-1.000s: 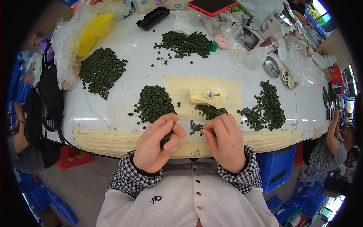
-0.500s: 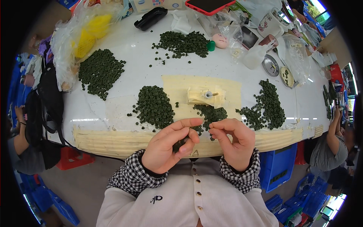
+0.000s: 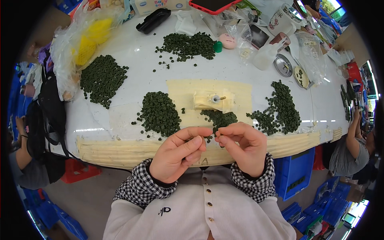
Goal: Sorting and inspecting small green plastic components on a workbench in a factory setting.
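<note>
Both my hands are raised over the table's near edge, fingertips almost meeting. My left hand point(image 3: 178, 154) is closed, its thumb pressed against the curled fingers, which hide the palm. My right hand point(image 3: 245, 149) pinches thumb to forefinger; whatever lies between those tips is too small to make out. Just beyond the fingertips is a small pile of dark green ring-like parts point(image 3: 220, 117). Behind it stands a tape-wrapped block point(image 3: 205, 100) with a metal post point(image 3: 216, 98) and a thin pin pointing right. A larger heap of green parts point(image 3: 160, 114) lies to the left.
More green parts are heaped at far left point(image 3: 103, 80), at the back point(image 3: 187, 46) and at right point(image 3: 284, 108). A black case point(image 3: 154, 21), a phone point(image 3: 214, 5), plastic bags point(image 3: 66, 56), a mug point(image 3: 280, 21) and a round tin point(image 3: 283, 65) line the far side. Blue crates point(image 3: 294, 176) stand below.
My right hand has moved slightly left, toward the left fingertips. The left fingers have closed further, covering the dark pieces that showed in the palm. The whole view has shifted slightly.
</note>
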Action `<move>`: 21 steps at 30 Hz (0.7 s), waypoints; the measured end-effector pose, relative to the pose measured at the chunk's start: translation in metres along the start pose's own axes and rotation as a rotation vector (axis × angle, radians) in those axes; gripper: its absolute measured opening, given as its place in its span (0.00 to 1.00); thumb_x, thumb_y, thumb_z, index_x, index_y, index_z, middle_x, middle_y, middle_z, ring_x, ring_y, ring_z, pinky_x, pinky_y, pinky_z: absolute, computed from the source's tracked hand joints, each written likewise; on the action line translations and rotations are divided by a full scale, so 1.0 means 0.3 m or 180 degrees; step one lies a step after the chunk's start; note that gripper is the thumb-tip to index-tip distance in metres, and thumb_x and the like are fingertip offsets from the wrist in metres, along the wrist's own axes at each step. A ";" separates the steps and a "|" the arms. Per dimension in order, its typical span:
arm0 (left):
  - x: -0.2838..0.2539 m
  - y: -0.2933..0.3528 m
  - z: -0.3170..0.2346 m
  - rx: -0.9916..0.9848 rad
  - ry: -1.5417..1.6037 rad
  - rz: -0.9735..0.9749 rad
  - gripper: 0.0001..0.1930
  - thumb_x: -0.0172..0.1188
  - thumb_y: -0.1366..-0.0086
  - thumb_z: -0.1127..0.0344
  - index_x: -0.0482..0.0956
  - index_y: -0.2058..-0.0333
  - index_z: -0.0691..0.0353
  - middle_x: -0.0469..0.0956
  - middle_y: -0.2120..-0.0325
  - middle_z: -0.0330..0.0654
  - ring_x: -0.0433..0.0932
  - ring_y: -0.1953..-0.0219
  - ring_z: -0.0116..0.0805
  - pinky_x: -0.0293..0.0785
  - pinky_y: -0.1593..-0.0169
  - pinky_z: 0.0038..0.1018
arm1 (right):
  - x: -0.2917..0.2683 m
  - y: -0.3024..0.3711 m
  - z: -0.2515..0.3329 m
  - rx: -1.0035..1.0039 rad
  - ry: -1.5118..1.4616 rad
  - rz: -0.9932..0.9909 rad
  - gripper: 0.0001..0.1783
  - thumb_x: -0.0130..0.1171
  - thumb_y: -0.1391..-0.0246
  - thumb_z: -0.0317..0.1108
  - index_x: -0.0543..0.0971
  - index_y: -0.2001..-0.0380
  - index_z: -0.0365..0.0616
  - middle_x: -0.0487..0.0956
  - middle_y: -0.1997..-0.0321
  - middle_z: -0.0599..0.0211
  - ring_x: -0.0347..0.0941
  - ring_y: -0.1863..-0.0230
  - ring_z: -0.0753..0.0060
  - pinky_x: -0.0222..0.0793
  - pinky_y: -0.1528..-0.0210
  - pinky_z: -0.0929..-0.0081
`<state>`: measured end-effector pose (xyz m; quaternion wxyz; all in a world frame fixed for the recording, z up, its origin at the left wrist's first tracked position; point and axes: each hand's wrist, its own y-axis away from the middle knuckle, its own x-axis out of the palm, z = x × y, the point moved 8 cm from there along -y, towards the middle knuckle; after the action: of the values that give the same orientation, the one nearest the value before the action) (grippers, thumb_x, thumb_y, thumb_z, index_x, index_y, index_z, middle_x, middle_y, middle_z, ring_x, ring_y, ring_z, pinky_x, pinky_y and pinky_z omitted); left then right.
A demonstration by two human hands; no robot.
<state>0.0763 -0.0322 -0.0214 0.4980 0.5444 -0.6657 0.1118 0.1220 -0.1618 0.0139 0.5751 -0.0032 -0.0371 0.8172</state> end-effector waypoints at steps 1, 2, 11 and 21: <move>-0.005 0.001 0.001 0.0024 0.0018 0.0107 0.11 0.47 0.33 0.68 0.73 0.56 0.65 0.74 0.72 0.35 0.56 0.79 0.16 0.55 0.75 0.13 | -0.001 0.000 -0.001 0.0012 -0.0016 0.0007 0.10 0.56 0.53 0.15 0.77 0.65 0.32 0.78 0.65 0.61 0.76 0.63 0.75 0.73 0.61 0.82; -0.017 -0.001 0.005 0.0048 0.0036 0.0215 0.11 0.48 0.33 0.68 0.73 0.55 0.64 0.75 0.71 0.36 0.56 0.80 0.16 0.55 0.75 0.13 | -0.002 0.000 -0.003 0.0024 -0.0031 0.0015 0.10 0.56 0.53 0.16 0.77 0.65 0.32 0.78 0.65 0.61 0.76 0.63 0.75 0.73 0.61 0.82; -0.022 -0.004 -0.004 0.0037 -0.0001 -0.0011 0.09 0.49 0.33 0.68 0.74 0.58 0.64 0.78 0.70 0.38 0.55 0.82 0.15 0.54 0.78 0.13 | 0.003 -0.007 0.008 -0.0151 0.0256 -0.0074 0.10 0.56 0.54 0.16 0.78 0.65 0.32 0.78 0.66 0.61 0.76 0.65 0.76 0.73 0.63 0.83; -0.023 -0.005 -0.009 0.0127 0.0118 0.0125 0.11 0.49 0.33 0.69 0.74 0.54 0.64 0.78 0.66 0.41 0.55 0.81 0.15 0.54 0.77 0.12 | 0.001 -0.007 0.036 -0.0524 0.0716 -0.0036 0.10 0.58 0.57 0.16 0.80 0.68 0.36 0.79 0.68 0.60 0.76 0.69 0.75 0.71 0.67 0.82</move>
<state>0.0784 -0.0266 -0.0261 0.4971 0.5389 -0.6645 0.1448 0.1234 -0.1612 0.0247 0.5780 -0.1417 -0.0394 0.8027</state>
